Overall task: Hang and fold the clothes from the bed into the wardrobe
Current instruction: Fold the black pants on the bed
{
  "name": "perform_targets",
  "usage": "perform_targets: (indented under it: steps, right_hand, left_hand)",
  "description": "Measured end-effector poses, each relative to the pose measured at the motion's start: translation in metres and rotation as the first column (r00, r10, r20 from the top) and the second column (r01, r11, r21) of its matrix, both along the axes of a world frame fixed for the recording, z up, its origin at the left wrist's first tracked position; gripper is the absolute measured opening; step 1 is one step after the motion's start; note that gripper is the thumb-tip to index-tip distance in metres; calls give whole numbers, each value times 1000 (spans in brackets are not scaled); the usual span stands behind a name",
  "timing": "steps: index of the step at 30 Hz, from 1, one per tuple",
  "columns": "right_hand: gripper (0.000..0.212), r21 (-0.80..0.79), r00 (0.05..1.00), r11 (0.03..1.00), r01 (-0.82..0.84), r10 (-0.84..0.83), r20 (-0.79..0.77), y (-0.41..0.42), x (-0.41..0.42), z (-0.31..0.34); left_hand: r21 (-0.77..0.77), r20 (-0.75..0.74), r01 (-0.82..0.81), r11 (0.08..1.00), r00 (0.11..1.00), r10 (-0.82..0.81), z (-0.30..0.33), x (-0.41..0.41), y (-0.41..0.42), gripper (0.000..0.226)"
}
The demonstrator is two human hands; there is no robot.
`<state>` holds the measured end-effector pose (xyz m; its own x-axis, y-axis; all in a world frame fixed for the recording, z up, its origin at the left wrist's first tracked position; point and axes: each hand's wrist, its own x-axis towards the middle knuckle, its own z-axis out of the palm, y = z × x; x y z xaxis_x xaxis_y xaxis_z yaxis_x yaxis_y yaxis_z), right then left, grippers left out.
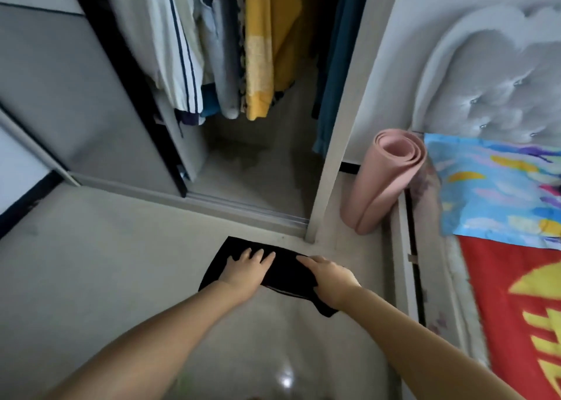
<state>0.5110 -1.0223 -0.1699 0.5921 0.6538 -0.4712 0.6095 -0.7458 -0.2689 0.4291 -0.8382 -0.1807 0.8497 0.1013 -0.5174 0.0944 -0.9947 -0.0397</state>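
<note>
The left hand [247, 267] lies flat with straight fingers on a folded black garment [282, 273], while the right hand [329, 279] grips its right edge with curled fingers. The garment is held above the pale floor [91, 278], before the open wardrobe [243, 168] of hanging clothes [230, 50], with the bed [504, 278] along the right.

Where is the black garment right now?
In the head view the black garment is at lower centre, under both hands, left hand and right hand, just in front of the open wardrobe, left of the rolled pink mat.
</note>
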Motion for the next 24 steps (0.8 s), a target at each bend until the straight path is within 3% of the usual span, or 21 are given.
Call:
perform_targets:
  steps: [7,18,24]
  right_hand:
    - [68,-7,992,993,-121,120,-45,81,48,-21]
    - [66,-34,977,980,-198,195,-88,187,211,-81]
    - [66,-123,973,973,-196,178,-148,232,274,-136]
  left_hand:
    - [-27,-30,-95,995,995,94,-18,24,74,75]
    - [-53,-111,-144,988,984,138,-74,176,177,78]
    - [-97,-176,-116,988,980,98,-138,240,220,76]
